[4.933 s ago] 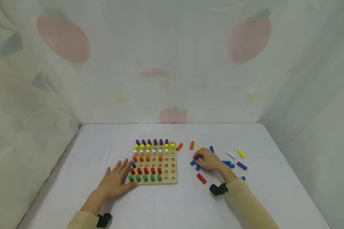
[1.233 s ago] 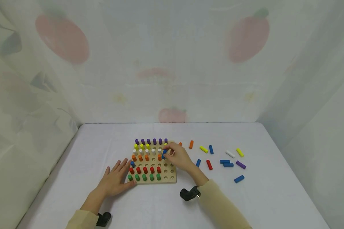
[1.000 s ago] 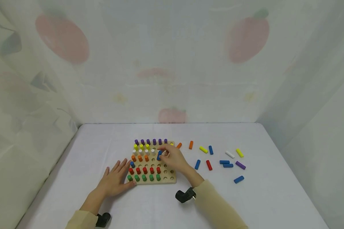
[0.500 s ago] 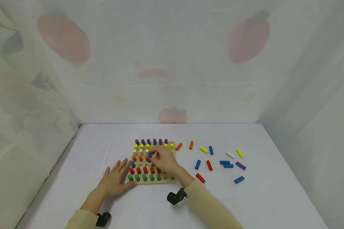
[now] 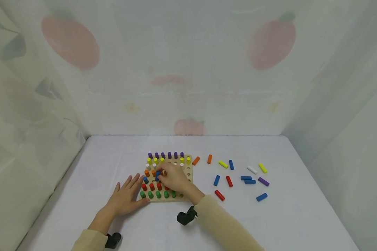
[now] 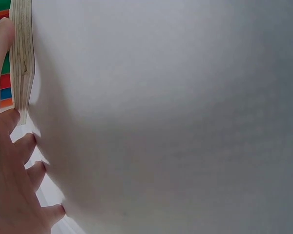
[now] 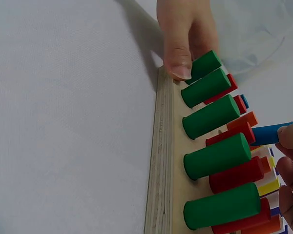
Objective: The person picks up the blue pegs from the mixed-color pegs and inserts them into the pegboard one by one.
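A wooden pegboard (image 5: 190, 164) stands on the table, with rows of purple, yellow, white, orange, blue, red and green pegs. My left hand (image 5: 125, 200) lies with spread fingers at its left side, thumb on the front left corner. In the right wrist view that thumb (image 7: 179, 66) sits beside the green pegs (image 7: 212, 117). My right hand (image 5: 174, 177) pinches a blue peg (image 5: 157, 175) between thumb and fingertips, over the blue row, right of the standing blue peg (image 5: 145, 180). In the right wrist view the pinched peg (image 7: 268, 134) tilts close above the board.
Loose pegs lie right of the board: orange pegs (image 5: 209, 159), yellow pegs (image 5: 223, 164), blue pegs (image 5: 216, 180), red pegs (image 5: 219, 195), a white peg (image 5: 252, 169) and a purple peg (image 5: 264, 181). A printed curtain (image 5: 188, 104) hangs behind the white table (image 5: 301, 209).
My right hand has taken a blue peg from the loose ones at the right and carried it left across the board to the blue row. My left hand stays in place.
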Tool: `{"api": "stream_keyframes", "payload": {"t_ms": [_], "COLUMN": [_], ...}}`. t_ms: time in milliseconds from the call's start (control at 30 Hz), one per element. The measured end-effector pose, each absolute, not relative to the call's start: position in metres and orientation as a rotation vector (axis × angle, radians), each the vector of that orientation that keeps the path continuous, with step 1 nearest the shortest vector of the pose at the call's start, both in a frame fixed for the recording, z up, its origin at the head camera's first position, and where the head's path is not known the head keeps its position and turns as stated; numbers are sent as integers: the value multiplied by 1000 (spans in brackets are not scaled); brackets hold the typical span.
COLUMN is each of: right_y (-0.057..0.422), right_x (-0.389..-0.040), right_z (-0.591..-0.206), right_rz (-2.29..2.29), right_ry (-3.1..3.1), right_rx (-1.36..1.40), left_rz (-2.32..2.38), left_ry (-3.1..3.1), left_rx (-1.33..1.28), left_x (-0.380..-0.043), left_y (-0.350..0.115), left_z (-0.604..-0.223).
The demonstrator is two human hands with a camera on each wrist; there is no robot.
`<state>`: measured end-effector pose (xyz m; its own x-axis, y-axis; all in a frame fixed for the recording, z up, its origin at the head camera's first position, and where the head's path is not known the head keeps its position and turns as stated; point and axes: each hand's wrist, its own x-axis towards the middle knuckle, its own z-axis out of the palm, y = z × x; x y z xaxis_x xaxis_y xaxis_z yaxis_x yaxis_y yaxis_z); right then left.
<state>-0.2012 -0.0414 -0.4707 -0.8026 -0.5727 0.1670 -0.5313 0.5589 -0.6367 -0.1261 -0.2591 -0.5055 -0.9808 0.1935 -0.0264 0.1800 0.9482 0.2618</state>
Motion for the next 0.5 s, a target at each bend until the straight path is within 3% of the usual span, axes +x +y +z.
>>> {"api": "stream_keyframes", "payload": {"t_ms": [500], "right_y": [-56], "right_x": [-201], "right_z": [-473], "right_rz": [-933], "right_ry": [2770], "right_rx": [-929], "left_rz": [408], "left_ry": [3052], "left_rx": [298], "left_x": [-127], "left_y": [-259], "left_z": [-505]}}
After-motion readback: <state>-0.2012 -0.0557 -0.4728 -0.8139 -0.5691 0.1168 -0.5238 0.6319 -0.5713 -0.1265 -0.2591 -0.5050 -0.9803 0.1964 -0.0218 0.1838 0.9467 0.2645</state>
